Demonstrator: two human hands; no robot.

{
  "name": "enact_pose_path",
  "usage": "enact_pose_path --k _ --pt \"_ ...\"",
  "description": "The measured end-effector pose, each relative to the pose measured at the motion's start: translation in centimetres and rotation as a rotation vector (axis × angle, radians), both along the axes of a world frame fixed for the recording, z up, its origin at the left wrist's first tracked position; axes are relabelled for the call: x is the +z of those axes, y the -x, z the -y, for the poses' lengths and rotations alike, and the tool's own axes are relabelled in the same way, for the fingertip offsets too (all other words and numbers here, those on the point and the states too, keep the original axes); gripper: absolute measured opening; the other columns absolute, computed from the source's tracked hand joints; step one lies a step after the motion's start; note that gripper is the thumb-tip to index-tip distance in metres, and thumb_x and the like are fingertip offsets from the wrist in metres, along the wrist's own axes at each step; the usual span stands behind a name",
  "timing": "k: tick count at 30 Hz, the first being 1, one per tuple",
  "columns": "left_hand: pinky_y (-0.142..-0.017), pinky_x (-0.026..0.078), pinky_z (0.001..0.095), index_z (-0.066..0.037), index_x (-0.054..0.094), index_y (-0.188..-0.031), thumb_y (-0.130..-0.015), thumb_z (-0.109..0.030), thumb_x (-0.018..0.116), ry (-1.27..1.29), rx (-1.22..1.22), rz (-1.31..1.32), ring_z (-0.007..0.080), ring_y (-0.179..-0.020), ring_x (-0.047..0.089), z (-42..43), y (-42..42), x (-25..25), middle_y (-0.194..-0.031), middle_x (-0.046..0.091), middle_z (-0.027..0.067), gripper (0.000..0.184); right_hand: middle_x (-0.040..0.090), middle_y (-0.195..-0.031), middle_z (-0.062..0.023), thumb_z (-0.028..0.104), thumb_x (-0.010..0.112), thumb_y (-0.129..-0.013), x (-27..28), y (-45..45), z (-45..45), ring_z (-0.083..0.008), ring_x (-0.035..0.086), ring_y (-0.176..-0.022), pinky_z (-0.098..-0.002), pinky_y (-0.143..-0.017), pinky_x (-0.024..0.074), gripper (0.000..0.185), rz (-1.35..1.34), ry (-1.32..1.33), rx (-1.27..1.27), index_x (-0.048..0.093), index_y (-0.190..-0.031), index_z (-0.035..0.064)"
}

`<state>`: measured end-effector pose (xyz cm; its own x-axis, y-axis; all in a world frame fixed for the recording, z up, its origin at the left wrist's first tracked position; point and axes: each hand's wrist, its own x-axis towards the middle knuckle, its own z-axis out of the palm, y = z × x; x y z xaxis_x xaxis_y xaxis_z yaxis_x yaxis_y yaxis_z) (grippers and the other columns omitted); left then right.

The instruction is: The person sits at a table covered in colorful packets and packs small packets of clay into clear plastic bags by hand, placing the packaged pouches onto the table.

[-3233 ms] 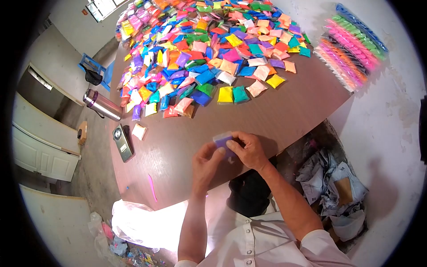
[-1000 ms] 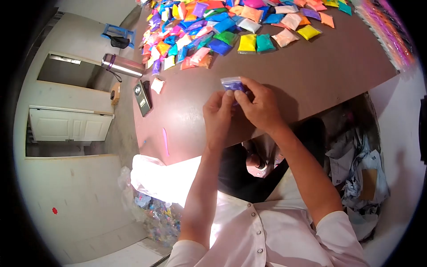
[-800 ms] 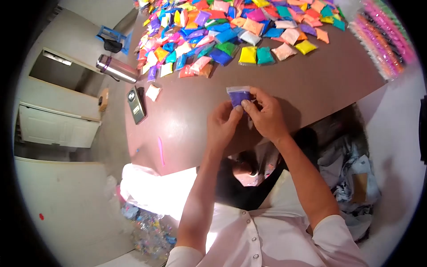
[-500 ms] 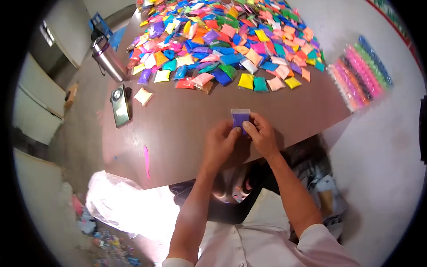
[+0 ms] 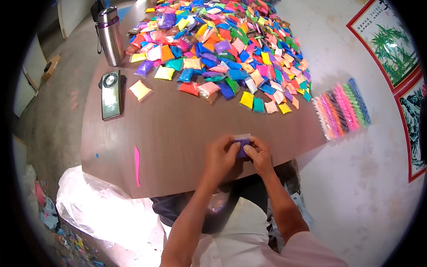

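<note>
A small clear packet with purple filling is held upright between my two hands, above the table's near edge. My left hand pinches its left side, thumb on the front. On the right side my right hand grips it the same way, thumb pressed on the purple part. Beyond them lies a big pile of colourful packets, with a yellow packet and a teal packet at its near edge. A pink plastic tool rests on the table to the left of my hands.
A steel flask stands at the left table edge, with a phone-like device and a peach packet nearer. Bundled colourful twisted sticks are at the right. A white plastic bag hangs below the table's left corner.
The view has swung to the right, bringing framed pictures on the wall into sight. Both hands keep hold of the purple packet, which now sits lower in view.
</note>
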<state>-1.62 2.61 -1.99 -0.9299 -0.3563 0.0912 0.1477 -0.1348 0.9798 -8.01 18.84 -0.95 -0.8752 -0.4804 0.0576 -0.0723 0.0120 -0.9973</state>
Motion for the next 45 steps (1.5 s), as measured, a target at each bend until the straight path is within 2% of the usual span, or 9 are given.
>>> enact_pose_path --k 3,7,10,12,16,25,32,37,45 --pt "-0.069 0.052 0.0254 0.003 0.070 -0.113 -0.099 -0.010 0.069 -0.052 -0.003 -0.031 0.0090 -0.080 0.064 -0.2 -0.3 0.4 -0.091 0.072 0.0043 0.019 0.069 -0.104 -0.0003 0.016 0.064 -0.104 0.2 -0.3 0.0 -0.0071 0.063 -0.091 -0.0222 -0.083 0.0520 0.024 0.025 -0.048 -0.045 0.069 -0.122 0.0020" --pt "-0.070 0.051 0.0254 0.003 0.071 -0.112 -0.100 -0.011 0.068 -0.083 -0.045 0.077 0.0086 -0.081 0.063 -0.1 -0.7 2.8 -0.090 0.071 0.0035 0.018 0.070 -0.101 -0.0002 0.013 0.066 -0.101 0.1 0.0 -0.4 -0.0059 0.063 -0.091 -0.0222 -0.080 0.0518 0.022 0.109 -0.018 -0.074 0.071 -0.120 0.0012" --pt "-0.066 0.053 0.0303 0.003 0.071 -0.110 -0.098 -0.011 0.069 0.017 -0.040 0.090 0.0139 -0.075 0.068 0.1 -0.8 2.9 -0.085 0.073 0.0130 0.019 0.071 -0.096 0.0013 0.012 0.067 -0.101 0.1 0.3 -0.3 -0.0062 0.063 -0.089 -0.0223 -0.080 0.0517 0.020 0.045 -0.019 -0.043 0.073 -0.116 0.0011" --pt "-0.069 0.050 0.0248 0.003 0.071 -0.108 -0.101 -0.011 0.068 0.039 -0.004 -0.006 0.0076 -0.078 0.060 -0.1 -0.4 1.5 -0.086 0.069 0.0015 0.016 0.071 -0.092 0.0014 0.012 0.067 -0.100 0.8 0.0 0.0 -0.0068 0.064 -0.086 -0.0235 -0.078 0.0526 0.019 -0.083 -0.167 -0.042 0.074 -0.113 0.0002" --pt "-0.069 0.049 0.0243 0.003 0.072 -0.106 -0.101 -0.012 0.068 -0.052 0.027 -0.030 0.0071 -0.078 0.059 -0.7 -0.9 0.7 -0.085 0.068 0.0009 0.016 0.072 -0.093 -0.0002 0.014 0.068 -0.100 0.9 -0.2 0.0 -0.0081 0.065 -0.084 -0.0253 -0.077 0.0536 0.020 -0.114 -0.127 -0.030 0.074 -0.111 -0.0007" --pt "-0.081 0.054 0.0274 0.004 0.070 -0.118 -0.102 -0.018 0.067 0.303 0.020 0.162 0.0114 -0.088 0.066 -0.8 -1.0 1.9 -0.097 0.074 0.0063 0.027 0.071 -0.092 -0.0017 0.016 0.069 -0.099 -0.7 1.4 0.3 -0.0091 0.064 -0.085 -0.0276 -0.076 0.0534 0.017 -0.227 -0.133 -0.082 0.074 -0.105 0.0012" --pt "-0.076 0.051 0.0249 0.003 0.071 -0.115 -0.103 -0.020 0.066 0.428 -0.035 0.220 0.0088 -0.087 0.063 -0.2 -0.7 1.8 -0.096 0.073 0.0036 0.027 0.072 -0.089 -0.0043 0.015 0.071 -0.096 0.3 0.8 0.3 -0.0109 0.066 -0.083 -0.0281 -0.075 0.0539 0.020 -0.218 -0.026 -0.101 0.074 -0.110 0.0014" --pt "-0.075 0.050 0.0235 0.002 0.072 -0.114 -0.103 -0.021 0.067 0.270 0.009 0.133 0.0065 -0.086 0.063 -0.6 -0.1 -0.6 -0.096 0.073 0.0011 0.026 0.073 -0.095 -0.0032 0.013 0.070 -0.098 0.0 1.1 -0.1 -0.0099 0.067 -0.086 -0.0280 -0.080 0.0563 0.023 -0.123 0.038 -0.011 0.072 -0.118 0.0006" --pt "-0.081 0.053 0.0275 0.002 0.072 -0.117 -0.103 -0.017 0.066 0.221 -0.058 0.281 0.0105 -0.090 0.066 -1.5 -0.9 3.2 -0.102 0.075 0.0050 0.025 0.072 -0.098 -0.0050 0.010 0.070 -0.096 -1.2 1.3 0.0 -0.0102 0.065 -0.084 -0.0275 -0.077 0.0551 0.024 -0.174 0.057 -0.115 0.071 -0.118 0.0001"
